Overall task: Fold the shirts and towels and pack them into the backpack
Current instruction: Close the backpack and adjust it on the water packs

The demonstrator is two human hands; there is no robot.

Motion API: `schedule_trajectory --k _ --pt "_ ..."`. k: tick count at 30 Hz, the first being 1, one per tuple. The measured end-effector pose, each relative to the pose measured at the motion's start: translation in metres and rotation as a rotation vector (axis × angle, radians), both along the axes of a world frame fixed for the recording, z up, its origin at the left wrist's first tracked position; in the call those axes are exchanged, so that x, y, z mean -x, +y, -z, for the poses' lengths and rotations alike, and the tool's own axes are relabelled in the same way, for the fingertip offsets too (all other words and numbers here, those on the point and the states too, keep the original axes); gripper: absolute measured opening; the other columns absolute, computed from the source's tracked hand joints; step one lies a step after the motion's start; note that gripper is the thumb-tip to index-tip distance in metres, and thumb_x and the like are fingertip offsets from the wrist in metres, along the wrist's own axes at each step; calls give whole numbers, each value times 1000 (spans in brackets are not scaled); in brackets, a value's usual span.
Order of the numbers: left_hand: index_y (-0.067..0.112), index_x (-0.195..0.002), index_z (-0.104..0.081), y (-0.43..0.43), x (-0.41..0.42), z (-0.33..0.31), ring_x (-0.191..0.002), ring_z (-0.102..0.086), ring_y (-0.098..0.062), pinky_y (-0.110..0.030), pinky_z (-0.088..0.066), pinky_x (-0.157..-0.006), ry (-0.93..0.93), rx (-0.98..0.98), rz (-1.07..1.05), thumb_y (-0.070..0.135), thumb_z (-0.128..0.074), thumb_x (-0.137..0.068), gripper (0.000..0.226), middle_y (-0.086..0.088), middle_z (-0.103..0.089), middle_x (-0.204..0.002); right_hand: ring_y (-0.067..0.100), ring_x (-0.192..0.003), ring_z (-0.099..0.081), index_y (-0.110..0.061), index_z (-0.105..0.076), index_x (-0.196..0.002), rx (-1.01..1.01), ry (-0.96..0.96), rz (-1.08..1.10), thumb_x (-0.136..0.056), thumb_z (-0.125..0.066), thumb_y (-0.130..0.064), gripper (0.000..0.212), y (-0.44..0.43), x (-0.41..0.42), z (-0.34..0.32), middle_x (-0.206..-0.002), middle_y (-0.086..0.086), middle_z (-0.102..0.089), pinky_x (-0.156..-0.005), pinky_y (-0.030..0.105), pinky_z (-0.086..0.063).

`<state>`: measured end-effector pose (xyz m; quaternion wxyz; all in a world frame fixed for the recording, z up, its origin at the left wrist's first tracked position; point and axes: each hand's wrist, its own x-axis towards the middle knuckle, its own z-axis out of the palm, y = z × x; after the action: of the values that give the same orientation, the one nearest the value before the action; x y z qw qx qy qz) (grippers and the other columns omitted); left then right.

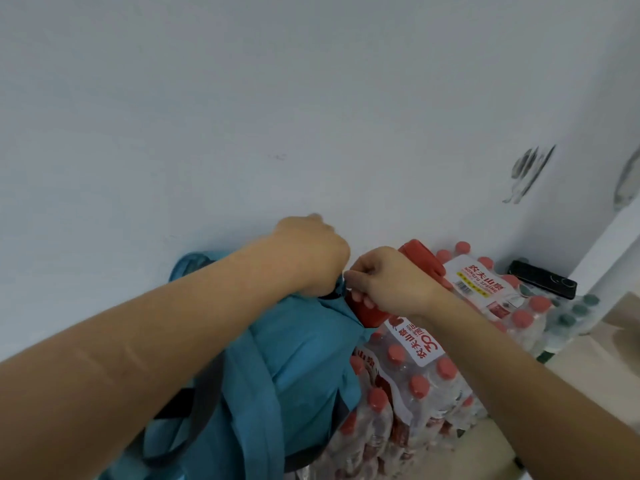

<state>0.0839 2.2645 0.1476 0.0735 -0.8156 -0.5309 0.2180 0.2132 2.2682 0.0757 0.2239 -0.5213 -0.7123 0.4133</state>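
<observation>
Two at the top of the teal backpack (pixel 304 358): left grip (pixel 311 258) is clutching fabric, right grip (pixel 384 282) pinching the edge, risking a slip.

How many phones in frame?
1. A black phone lies at the far right near the wall, just past the water bottle packs. Others could be hidden behind or inside the backpack.

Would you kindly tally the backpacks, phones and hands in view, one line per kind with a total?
Teal backpack: 1
Black phone: 1
Hands: 2, the left hand and the right hand
Total: 4
</observation>
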Motion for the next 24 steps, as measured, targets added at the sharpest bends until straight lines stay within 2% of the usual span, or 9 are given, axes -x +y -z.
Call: schedule_trajectory --k 2,5,8,10,12,15,18,20,24 --pt "14 -64 -36 -5 -16 0 -83 -38 -19 -31 -38 -68 -115 -53 4 16 -51 -86 26 0 -36 -72 7 -39 -39 -6 -58 -62 99 149 49 -96 -51 -13 35 -4 -6 6 -46 -3 -51 -42 18 -32" --pt "16 -61 -36 -13 -27 20 -70 -50 -23 -31 -37 -60 -165 -32 -23 22 -58 -84 32 -3 -51 -69 8 -39 -27 -8 -49 -59 210 361 99 -95 -48 -5 36 -8 -13 18 -45 -2 -40 -40 20 -22" --pt "17 -59 -32 -10 -25 48 -79 -61 -29 -32 -35 -61 -273 -123 -96 23 -61 -84 39 -10 -64 -82 8 -39 -22 -11 -48 -56 237 491 111 -95 -51 -10 39 -10 -15 27 -46 -1 -36 -39 20 -15" --pt "16 -58 -37 -8 -22 57 -79 -62 -28 -31 -34 -59 -363 -197 -144 22 -60 -85 36 -10 -63 -79 9 -43 -22 -9 -56 -64 261 592 125 -96 -53 -17 33 -12 -16 30 -50 -2 -39 -41 22 -13" --pt "14 -63 -54 -10 -16 60 -78 -62 -25 -31 -36 -59 -457 -233 -173 22 -59 -86 24 -6 -63 -76 9 -40 -23 -5 -62 -83 289 695 174 -98 -50 -19 25 -12 -18 37 -50 -2 -42 -38 20 -14" --pt "19 -82 -75 -15 0 60 -78 -65 -15 -32 -52 -73 -670 -171 -301 21 -65 -86 11 4 -71 -80 8 -38 -42 -16 -68 -104 97 492 194 -98 -48 -18 21 -12 -20 52 -48 -5 -55 -41 18 -33" --pt "21 -76 -75 -18 8 59 -69 -66 -12 -33 -56 -74 -854 -139 -413 22 -69 -84 10 6 -68 -66 -1 -76 -63 -36 -66 -116 -88 115 37 -91 -58 -23 30 -16 -8 63 -91 -17 -71 -69 19 -48" --pt "23 -68 -72 -19 10 60 -61 -67 -13 -35 -58 -70 -937 -100 -468 20 -69 -84 16 2 -70 -62 4 -76 -66 -37 -69 -110 -105 137 43 -91 -57 -23 27 -16 0 65 -92 -15 -73 -71 27 -53" --pt "18 -65 -70 -19 11 60 -58 -68 -15 -35 -59 -69 -974 -89 -529 16 -69 -85 20 -3 -70 -61 20 -57 -66 -35 -71 -102 -62 185 -56 -90 -57 -18 25 -9 3 67 -75 2 -73 -55 30 -52"
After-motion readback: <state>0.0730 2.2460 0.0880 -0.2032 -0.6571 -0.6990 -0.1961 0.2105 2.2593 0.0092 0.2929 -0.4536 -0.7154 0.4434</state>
